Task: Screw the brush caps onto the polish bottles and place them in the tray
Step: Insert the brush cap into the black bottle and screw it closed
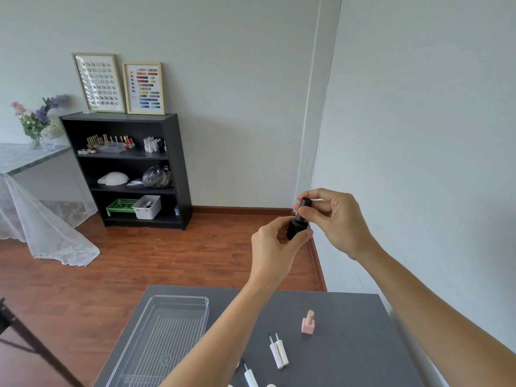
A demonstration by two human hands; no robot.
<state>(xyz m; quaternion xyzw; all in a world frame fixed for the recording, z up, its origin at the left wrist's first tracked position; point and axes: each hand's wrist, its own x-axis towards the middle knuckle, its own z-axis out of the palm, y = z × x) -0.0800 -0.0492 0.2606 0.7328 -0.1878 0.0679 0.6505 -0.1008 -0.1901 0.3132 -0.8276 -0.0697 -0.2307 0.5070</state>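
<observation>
The clear tray (160,335) at the table's (349,358) left edge holds no bottles, the left hand (275,251) grips a black bottle (295,229) aloft, the right hand (333,219) pinches its black cap (303,209), and white brush caps (279,351) lie unfitted mid-table.

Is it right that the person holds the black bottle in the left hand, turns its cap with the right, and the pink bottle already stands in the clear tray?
Not quite. The head view shows the pink bottle standing capped on the grey table, right of the clear tray, which holds nothing. The rest holds: left hand grips the black bottle, right hand pinches its cap.
</observation>
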